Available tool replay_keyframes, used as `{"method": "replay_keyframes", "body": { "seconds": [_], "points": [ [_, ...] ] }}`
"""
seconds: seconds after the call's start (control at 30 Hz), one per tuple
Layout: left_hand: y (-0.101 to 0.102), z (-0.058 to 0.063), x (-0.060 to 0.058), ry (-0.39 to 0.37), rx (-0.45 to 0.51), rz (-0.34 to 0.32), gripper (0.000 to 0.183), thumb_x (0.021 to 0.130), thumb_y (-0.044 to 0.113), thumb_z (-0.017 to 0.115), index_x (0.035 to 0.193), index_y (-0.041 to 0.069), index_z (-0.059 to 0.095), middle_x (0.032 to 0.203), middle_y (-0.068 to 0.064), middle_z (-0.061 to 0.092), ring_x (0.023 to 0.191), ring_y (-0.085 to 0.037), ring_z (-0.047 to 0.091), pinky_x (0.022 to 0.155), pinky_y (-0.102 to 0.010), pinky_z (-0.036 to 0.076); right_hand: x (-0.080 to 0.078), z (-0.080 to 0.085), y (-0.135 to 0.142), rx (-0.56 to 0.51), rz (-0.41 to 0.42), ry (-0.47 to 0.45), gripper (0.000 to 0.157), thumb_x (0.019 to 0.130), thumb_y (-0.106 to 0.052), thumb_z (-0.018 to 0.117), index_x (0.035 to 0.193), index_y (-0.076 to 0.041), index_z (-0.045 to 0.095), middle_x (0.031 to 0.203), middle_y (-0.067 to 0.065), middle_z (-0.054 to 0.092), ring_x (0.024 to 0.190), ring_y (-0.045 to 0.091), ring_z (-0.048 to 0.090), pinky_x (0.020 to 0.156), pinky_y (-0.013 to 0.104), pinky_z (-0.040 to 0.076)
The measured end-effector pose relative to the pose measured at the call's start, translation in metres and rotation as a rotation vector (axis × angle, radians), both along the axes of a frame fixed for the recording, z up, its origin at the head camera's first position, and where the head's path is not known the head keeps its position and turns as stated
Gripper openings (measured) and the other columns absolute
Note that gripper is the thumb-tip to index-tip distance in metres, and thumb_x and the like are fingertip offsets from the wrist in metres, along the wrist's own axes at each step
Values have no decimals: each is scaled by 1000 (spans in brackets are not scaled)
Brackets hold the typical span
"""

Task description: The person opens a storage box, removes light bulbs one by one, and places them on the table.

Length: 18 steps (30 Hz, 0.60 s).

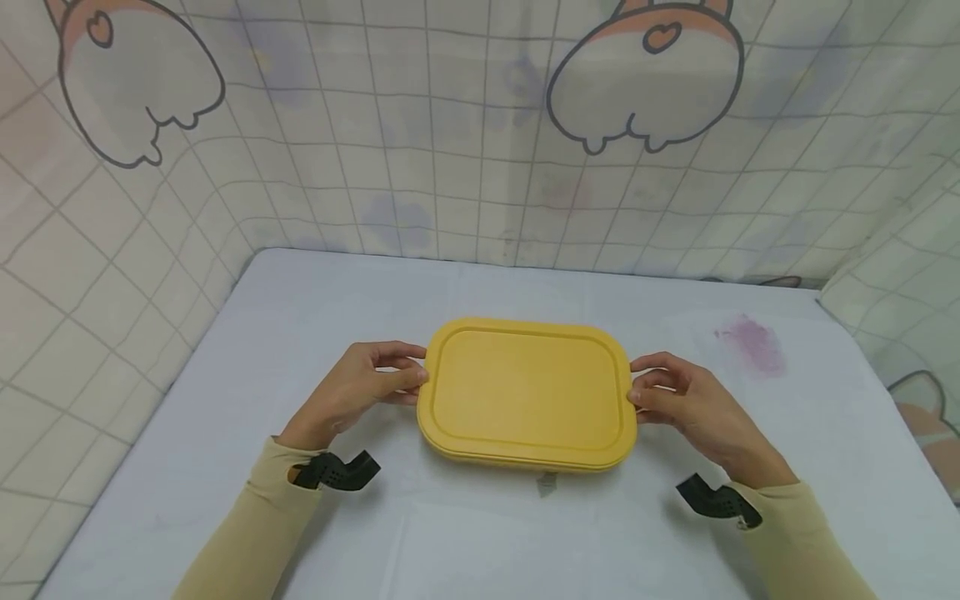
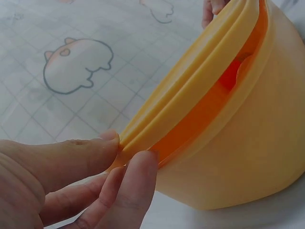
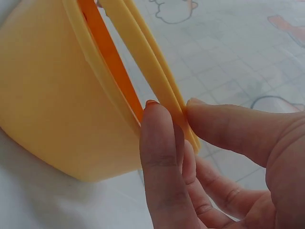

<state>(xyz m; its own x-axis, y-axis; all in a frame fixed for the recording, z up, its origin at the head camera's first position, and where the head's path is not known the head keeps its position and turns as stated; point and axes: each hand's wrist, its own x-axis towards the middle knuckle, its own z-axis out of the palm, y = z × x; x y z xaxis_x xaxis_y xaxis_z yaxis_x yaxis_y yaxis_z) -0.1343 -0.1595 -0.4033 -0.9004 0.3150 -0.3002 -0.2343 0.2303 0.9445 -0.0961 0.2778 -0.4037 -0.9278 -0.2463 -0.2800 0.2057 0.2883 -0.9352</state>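
Observation:
A yellow rectangular lid (image 1: 525, 387) with rounded corners lies over a yellow box (image 2: 248, 138) in the middle of the table. Both wrist views show a gap between the lid's edge and the box rim, with the orange-lit inside visible through it. Something redder (image 2: 232, 75) shows within that gap in the left wrist view. My left hand (image 1: 367, 383) pinches the lid's left end, thumb on top and fingers beneath. At the opposite end, my right hand (image 1: 690, 408) pinches the lid between thumb and fingers. Most of the box's contents are hidden under the lid.
The white table (image 1: 465, 542) carries a pink stain (image 1: 753, 343) at its right rear. A small grey patch (image 1: 547, 483) shows just in front of the box. Grid-patterned curtains (image 1: 480, 150) with cartoon animals hang behind and at both sides.

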Motion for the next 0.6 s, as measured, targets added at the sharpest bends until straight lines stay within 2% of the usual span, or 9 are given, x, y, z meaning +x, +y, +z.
{"method": "replay_keyframes", "body": {
  "seconds": [0.37,0.6],
  "points": [
    [0,8,-5,55,10,-10,53,91,17,76,138,-2,59,115,-12,62,87,-16,74,84,-32,63,-1,11,2,-47,-16,17,44,98,-19,69,137,-10,50,105,-6,68,93,13,73,88,27,61],
    [0,15,-6,83,19,-12,52,92,18,77,136,-2,60,113,-12,64,87,-16,74,84,-33,63,-4,22,3,5,-3,48,50,98,-25,70,140,-8,48,109,-4,68,97,15,74,90,27,61]
  ]
}}
